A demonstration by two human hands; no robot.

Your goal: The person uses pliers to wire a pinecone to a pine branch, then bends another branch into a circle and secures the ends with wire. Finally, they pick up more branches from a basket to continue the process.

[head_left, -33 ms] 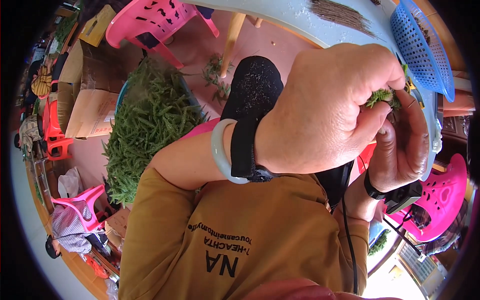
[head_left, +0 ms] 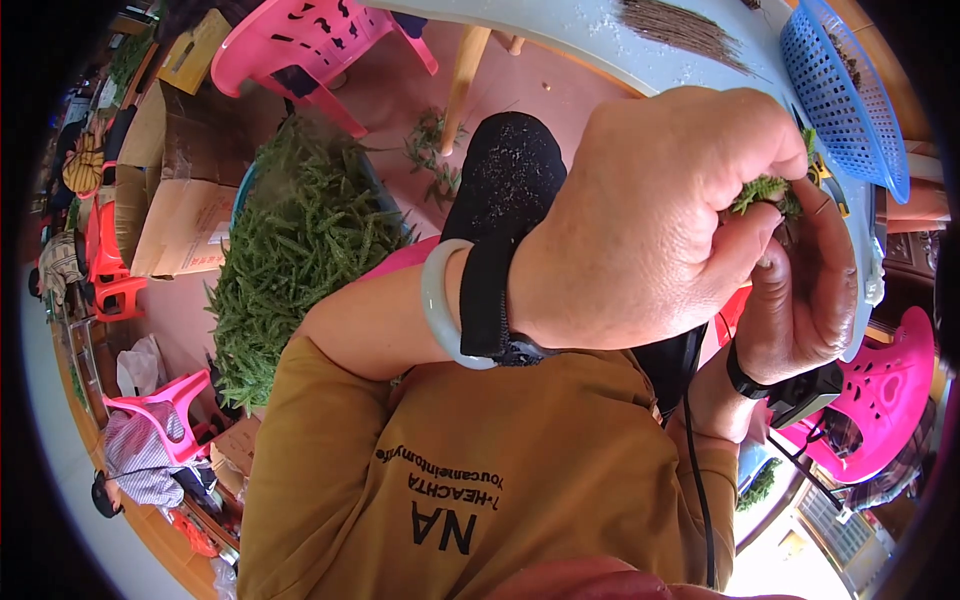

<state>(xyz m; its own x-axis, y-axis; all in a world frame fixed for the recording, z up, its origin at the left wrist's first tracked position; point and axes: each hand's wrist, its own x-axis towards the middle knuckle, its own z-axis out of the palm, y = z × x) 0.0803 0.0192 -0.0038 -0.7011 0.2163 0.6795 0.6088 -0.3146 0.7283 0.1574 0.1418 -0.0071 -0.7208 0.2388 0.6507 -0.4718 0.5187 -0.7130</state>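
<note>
My left hand (head_left: pixel 640 215), with a pale bangle and a black strap at its wrist, is bent over at the right. Its thumb and fingers pinch a green leafy sprig (head_left: pixel 765 192). Just beside it, my right hand (head_left: pixel 808 295) has its thumb and curled fingers around the lower part of the same sprig. A black band and a dark device sit at the right wrist. The sprig's lower end is hidden between the fingers. Close behind the hands lies a yellow and black tool (head_left: pixel 832 188), partly covered, its kind unclear.
A light-blue table (head_left: pixel 570 30) bears a bundle of thin brown stems (head_left: pixel 680 32) and a blue perforated basket (head_left: pixel 840 105). At left, green sprigs (head_left: pixel 300 260) overflow a blue-rimmed container beside a cardboard box (head_left: pixel 185 220). Pink chairs (head_left: pixel 310 45) stand around; a person in stripes (head_left: pixel 150 460) sits lower left.
</note>
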